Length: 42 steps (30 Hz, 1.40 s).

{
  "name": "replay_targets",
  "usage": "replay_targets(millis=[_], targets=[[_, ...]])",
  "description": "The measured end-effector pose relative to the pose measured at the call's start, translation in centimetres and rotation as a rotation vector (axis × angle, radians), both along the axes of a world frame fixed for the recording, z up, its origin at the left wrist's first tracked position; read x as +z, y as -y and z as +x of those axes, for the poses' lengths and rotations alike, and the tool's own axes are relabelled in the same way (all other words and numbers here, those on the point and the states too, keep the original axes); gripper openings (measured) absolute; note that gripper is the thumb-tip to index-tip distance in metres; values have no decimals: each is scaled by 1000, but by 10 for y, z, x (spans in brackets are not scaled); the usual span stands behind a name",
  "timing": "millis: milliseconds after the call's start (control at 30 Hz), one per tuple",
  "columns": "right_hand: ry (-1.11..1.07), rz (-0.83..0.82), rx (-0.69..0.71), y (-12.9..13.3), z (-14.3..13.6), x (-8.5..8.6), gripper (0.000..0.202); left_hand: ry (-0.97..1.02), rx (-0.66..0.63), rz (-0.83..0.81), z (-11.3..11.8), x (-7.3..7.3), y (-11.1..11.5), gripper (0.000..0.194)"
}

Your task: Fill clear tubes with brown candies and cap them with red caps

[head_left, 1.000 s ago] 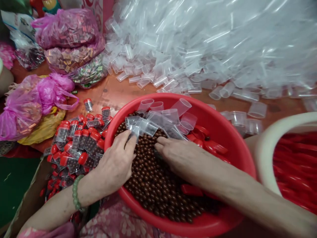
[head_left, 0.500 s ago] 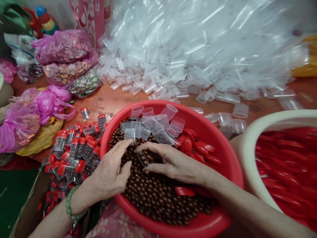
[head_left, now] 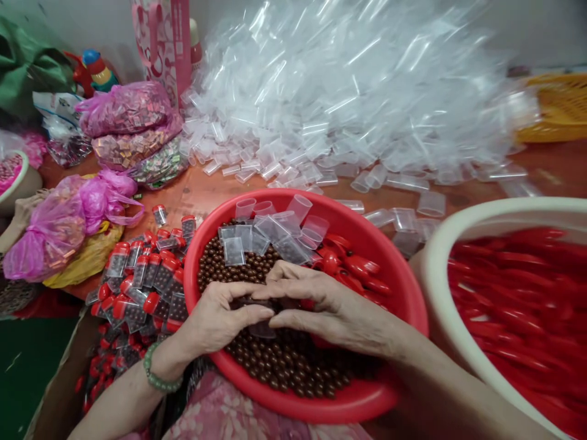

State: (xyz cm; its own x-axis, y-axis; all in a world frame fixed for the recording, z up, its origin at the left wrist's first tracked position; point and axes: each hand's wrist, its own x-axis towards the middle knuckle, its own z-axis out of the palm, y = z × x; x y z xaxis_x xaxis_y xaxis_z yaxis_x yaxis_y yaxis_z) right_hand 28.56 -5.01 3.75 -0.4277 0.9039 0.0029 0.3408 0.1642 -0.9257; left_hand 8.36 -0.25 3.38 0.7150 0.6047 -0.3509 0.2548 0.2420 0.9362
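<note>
Over a red basin (head_left: 206,229) my left hand (head_left: 220,318) and my right hand (head_left: 321,302) meet, fingertips together around a clear plastic container (head_left: 262,330), which they mostly cover. The fingers of both hands are closed on it. Beneath them lie many brown balls (head_left: 293,366). Clear empty tubes (head_left: 279,229) rest on the balls at the basin's back, and red plastic pieces (head_left: 353,266) lie at its right side. A green bead bracelet (head_left: 156,370) circles my left wrist.
Filled containers with red caps (head_left: 147,269) are heaped left of the basin. A large pile of clear tubes (head_left: 348,91) covers the table (head_left: 202,189) behind. A white tub (head_left: 435,263) of red pieces stands right. Pink bags (head_left: 55,226) sit left, near another person's hand (head_left: 22,214).
My left hand has moved right and down to meet my right hand, and its fingers have closed on the container. The view has shifted slightly, showing more at the left.
</note>
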Motion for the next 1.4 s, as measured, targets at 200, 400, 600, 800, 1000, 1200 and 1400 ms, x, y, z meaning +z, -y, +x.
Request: replay_targets(millis=[200, 400, 600, 800, 1000, 1200, 1400], targets=[[-46, 89, -158, 11, -10, -8, 26, -53, 121, 310, 5, -12, 13, 56], [3, 213, -263, 13, -18, -5, 7, 13, 208, 45, 8, -13, 11, 81], [17, 201, -344, 17, -18, -6, 11, 97, 202, -123, 10, -11, 14, 72], [43, 108, -440, 23, -27, -15, 12, 10, 272, 243, 15, -14, 18, 62], [-209, -16, -543, 20, -31, -18, 14, 250, 280, 9, 17, -7, 18, 77], [-330, 34, -536, 24, -33, -22, 27, 379, 269, -198, 21, -11, 27, 72], [23, 283, -413, 20, -21, -16, 44, 416, 241, -215, 20, -9, 19, 45]])
